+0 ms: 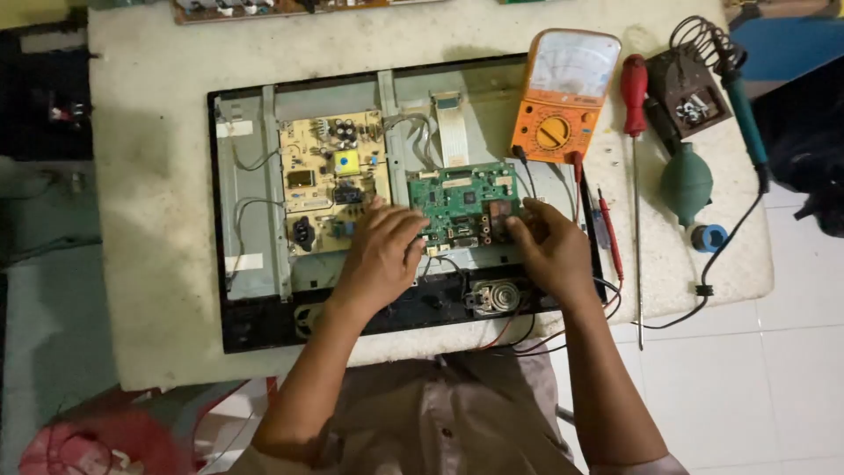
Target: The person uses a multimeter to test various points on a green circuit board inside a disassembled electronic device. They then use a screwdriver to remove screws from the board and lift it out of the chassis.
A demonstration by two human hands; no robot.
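Resting on the green circuit board [463, 202] inside the opened monitor back [246, 189], the left hand [380, 255] and right hand [552, 251] curl loosely at its lower corners. Whether either actually pinches it, I cannot tell; an orange multimeter [563, 97] sits just behind

Both hands, left hand [380, 255] and right hand [552, 248], rest fingertips on the green circuit board [462, 200].

Multimeter [563, 97] and probe leads [607, 233] crowd right.

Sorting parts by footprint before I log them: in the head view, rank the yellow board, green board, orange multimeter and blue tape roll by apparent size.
1. yellow board
2. green board and orange multimeter: look alike; hands partly cover the board, so unranked
3. blue tape roll
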